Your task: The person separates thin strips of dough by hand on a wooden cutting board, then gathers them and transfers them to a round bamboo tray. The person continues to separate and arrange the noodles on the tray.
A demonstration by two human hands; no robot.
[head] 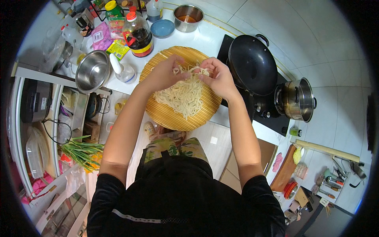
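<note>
Pale noodles point(184, 99) lie in a loose heap on a round, ribbed tray point(204, 115) that looks like bamboo or wicker. Over the tray's far half, my left hand point(167, 74) bends inward, with some strands at its fingertips. Facing it, my right hand point(217, 74) pinches a small bunch of noodle strands point(203, 71) between thumb and fingers. More strands run between the two hands. The tray juts out past the counter's front edge towards my body.
A black wok point(251, 65) and a steel pot point(299, 100) stand on the hob at right. Leftward are a steel bowl point(93, 71), a spray bottle point(124, 71) and a soy sauce jug point(137, 37). Behind stand a blue bowl point(162, 28) and a steel pot of reddish liquid point(188, 19).
</note>
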